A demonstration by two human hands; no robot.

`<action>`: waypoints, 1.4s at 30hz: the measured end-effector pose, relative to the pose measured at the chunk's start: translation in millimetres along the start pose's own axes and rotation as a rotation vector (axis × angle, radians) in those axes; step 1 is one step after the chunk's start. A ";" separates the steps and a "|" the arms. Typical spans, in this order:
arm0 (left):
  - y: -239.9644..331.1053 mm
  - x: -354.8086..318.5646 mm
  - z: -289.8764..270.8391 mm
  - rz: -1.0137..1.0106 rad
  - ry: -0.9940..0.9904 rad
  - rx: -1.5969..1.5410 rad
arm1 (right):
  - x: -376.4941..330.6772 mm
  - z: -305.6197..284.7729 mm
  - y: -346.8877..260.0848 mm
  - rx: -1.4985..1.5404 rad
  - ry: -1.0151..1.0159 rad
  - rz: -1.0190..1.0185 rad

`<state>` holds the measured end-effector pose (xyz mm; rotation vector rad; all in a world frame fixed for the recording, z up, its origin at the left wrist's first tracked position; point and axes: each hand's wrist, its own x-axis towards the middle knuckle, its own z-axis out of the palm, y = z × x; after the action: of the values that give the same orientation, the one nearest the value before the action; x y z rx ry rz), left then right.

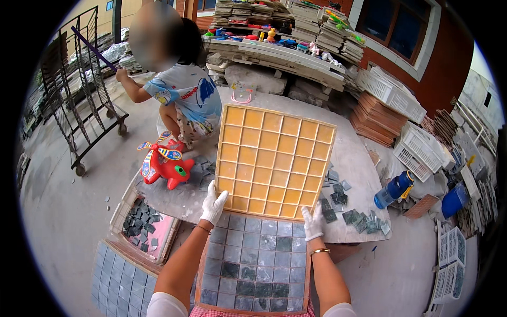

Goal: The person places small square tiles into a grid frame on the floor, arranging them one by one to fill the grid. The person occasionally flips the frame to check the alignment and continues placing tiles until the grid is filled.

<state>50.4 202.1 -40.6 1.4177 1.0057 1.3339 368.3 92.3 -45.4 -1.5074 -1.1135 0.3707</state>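
My left hand [213, 204], in a white glove, grips the lower left edge of a yellow grid tray [274, 142] with pale ribs between its square cells. The lower right corner of that tray is in my right hand [312, 222], also gloved. Its cells show no tiles, and it is tilted up, facing me. Directly below it, close to my body, lies a second tray [256, 264] filled with rows of grey square tiles, some darker and greener. Its far edge meets the lower edge of the yellow tray. The fingers behind the yellow tray are hidden.
Loose dark tiles [364, 221] lie on the grey table [253, 105]. A red toy plane [166, 168] stands at left, near a person [187, 95] holding a purple stick. A box of tile pieces [141, 224], another tiled panel [121, 277], a blue bottle [393, 189] and white crates [393, 95] surround me.
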 end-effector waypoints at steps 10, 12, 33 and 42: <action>34.1 22.1 37.8 0.261 0.135 0.859 | 50.3 3.4 -17.6 -0.364 0.003 0.031; 59.5 -22.0 65.0 0.344 -0.254 0.918 | 36.9 13.9 -42.7 -0.557 0.103 -0.226; 76.7 -188.0 -62.9 0.288 -0.592 1.203 | -233.4 -106.6 -70.1 -0.175 -0.169 0.410; 102.6 -258.0 -17.1 0.297 -0.687 1.044 | -239.5 -92.2 -68.2 -0.270 -0.172 0.462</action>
<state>9.9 -70.9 -5.7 2.6359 1.0502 0.3283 289.5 -161.2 -41.1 -2.0075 -0.9667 0.6985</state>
